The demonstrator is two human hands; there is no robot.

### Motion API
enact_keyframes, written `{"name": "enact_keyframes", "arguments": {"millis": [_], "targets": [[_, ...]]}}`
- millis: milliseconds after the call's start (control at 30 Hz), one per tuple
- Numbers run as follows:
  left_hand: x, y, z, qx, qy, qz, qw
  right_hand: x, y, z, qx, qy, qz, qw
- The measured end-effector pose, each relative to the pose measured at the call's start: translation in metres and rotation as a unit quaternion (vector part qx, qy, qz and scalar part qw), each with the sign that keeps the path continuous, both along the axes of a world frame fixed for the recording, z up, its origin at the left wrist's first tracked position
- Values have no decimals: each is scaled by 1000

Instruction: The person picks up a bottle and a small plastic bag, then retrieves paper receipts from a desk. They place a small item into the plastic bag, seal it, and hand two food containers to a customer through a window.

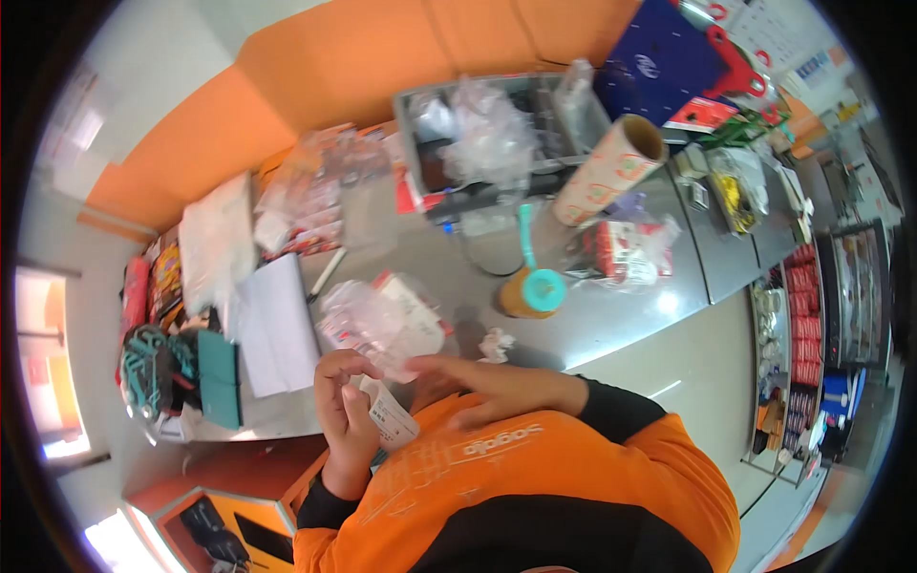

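Note:
My left hand [346,411] is curled, with a small white printed paper [389,416] between its thumb and fingers, close to the orange shirt. Beside it, my right hand [501,387] reaches across the body with fingers stretched out and nothing visible in it. Its fingertips are near a clear crumpled plastic bag [368,320] and a white printed packet [417,323] on the metal table [602,329]. A crumpled tissue [496,345] lies just beyond the right hand. Farther off stands an orange container with a turquoise lid [544,290].
A grey bin [409,143] of plastic bags is at the back, beside a large cardboard roll [607,177]. Red-and-white packs [626,253] sit to the right. White sheets [277,325], a pen [328,273] and a green folder [219,379] lie left. Shelves [764,382] stand far right.

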State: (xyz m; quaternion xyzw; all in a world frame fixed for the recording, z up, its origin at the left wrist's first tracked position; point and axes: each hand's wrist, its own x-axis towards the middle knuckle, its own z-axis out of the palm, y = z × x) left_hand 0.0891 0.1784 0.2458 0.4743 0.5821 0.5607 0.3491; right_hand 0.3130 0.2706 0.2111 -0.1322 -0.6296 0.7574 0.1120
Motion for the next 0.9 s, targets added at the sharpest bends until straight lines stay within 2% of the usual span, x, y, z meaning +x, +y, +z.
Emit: {"name": "enact_keyframes", "arguments": {"millis": [100,133,167,267,333,433,467,500,533,600,700,800,900], "targets": [[59,36,26,107,105,-93,984,12,9,4,-15,56,-7,998],[84,39,30,99,40,-87,991,19,13,-2,-30,60,-6,998],[99,39,28,105,61,-95,988,32,19,-5,-47,63,-2,997],[149,45,25,131,168,-120,970,107,46,9,-38,41,53,997],[191,58,29,146,256,-141,945,167,63,20,-48,53,53,996],[262,78,28,21,213,-238,947,252,83,8,-81,71,-3,994],[280,82,15,-56,149,-272,949,279,90,3,-109,58,-27,992],[296,87,0,-129,85,-297,942,307,104,8,12,-16,-49,999],[313,96,-15,-100,116,-311,938,333,115,15,138,-91,-65,984],[348,121,-48,-32,180,-327,927,374,129,-10,37,-116,-147,982],[399,142,-88,-103,146,-300,937,413,157,-38,127,-208,-266,933],[425,150,-139,-5,228,-229,946,418,186,-71,127,-151,-326,925],[437,149,-157,7,181,-186,966,411,211,-104,292,-183,-353,870]]}}
